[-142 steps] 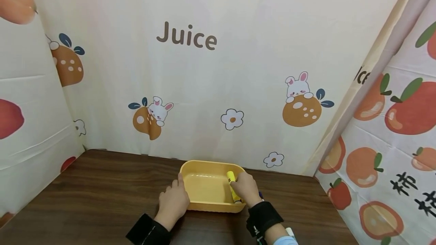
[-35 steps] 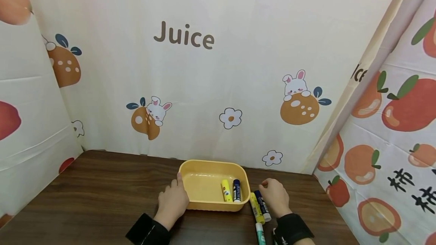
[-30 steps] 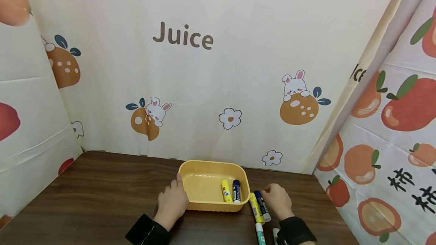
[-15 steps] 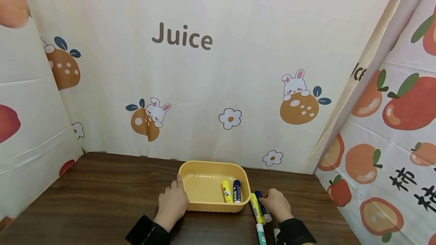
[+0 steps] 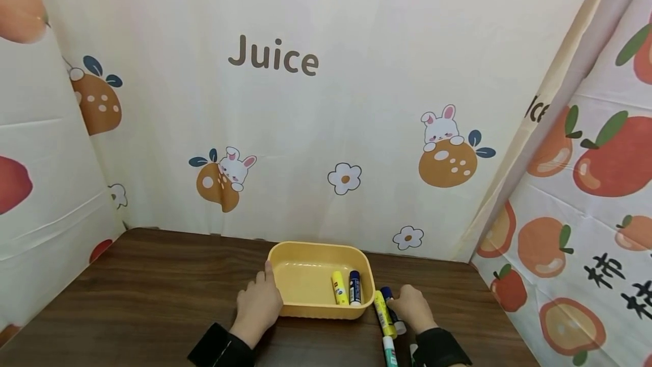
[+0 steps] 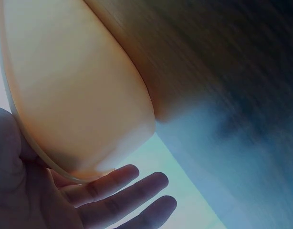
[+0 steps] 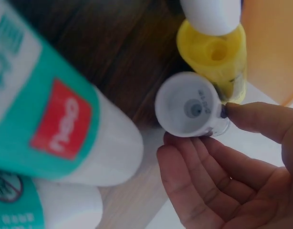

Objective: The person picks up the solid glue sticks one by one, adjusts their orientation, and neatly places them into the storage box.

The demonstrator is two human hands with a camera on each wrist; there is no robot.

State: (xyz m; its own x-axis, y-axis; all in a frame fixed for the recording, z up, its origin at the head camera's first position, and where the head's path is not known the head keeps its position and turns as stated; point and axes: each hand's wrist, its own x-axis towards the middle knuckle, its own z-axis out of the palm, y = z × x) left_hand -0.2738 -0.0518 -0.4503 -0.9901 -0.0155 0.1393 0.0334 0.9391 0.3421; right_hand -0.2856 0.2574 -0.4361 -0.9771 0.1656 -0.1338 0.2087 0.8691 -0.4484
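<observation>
A pale yellow box (image 5: 295, 312) stands on the wooden table, with a yellow glue stick (image 5: 339, 287) and a dark blue glue stick (image 5: 355, 287) lying in its right half. My left hand (image 5: 258, 302) holds its left end; in the left wrist view the rim passes between thumb and fingers (image 6: 122, 202). Right of the box, my right hand (image 5: 414, 307) pinches another dark blue glue stick (image 5: 397, 324) between thumb and fingers. Its hollow white base (image 7: 187, 105) faces the right wrist camera. A second yellow glue stick (image 5: 384, 315) lies between it and the box.
A teal glue stick (image 5: 389, 351) with a white end lies nearer the front, and another (image 5: 413, 350) is partly hidden by the right wrist band. A printed curtain (image 5: 326, 129) closes the back, and fruit-patterned cloth (image 5: 575, 254) hangs at the right.
The yellow glue stick from my right hand now lies in the box. That hand has moved right, then down onto the blue glue stick outside. My left hand stays at the box.
</observation>
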